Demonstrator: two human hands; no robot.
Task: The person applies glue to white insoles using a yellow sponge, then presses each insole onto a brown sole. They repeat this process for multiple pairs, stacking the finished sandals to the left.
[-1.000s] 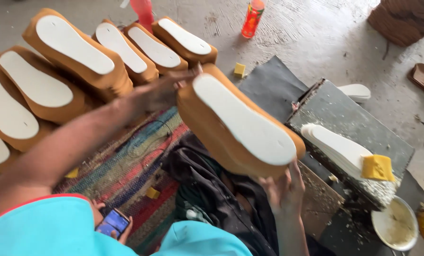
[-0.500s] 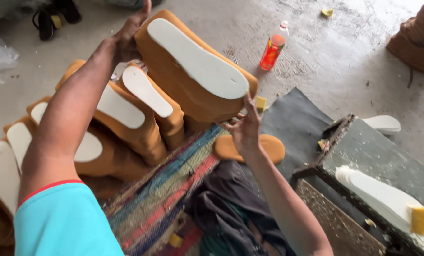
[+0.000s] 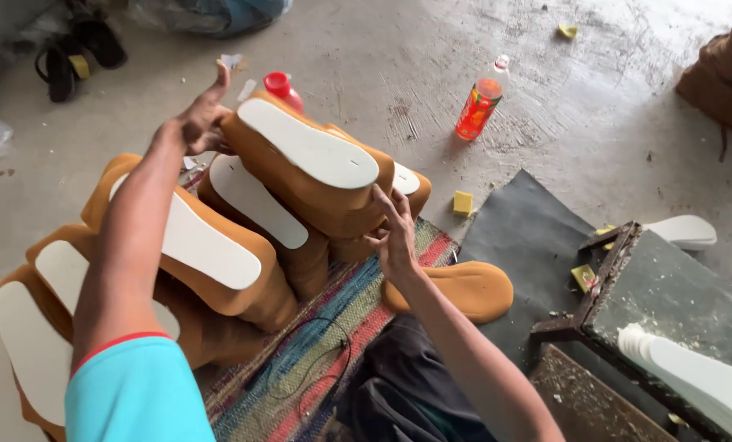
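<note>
Orange liquid low in clear bottle (image 3: 478, 105), beyond both hands' sole stack (image 3: 309, 168).

The red bottle (image 3: 282, 87) stands mostly hidden behind the top sole (image 3: 307, 160); the white insole (image 3: 693, 385) is cut off at the frame's corner.

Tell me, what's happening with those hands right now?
Left hand open at far end of top tan sole. Right hand steadies near end. Sole sits atop pile of soles. Nothing in the way.
</note>
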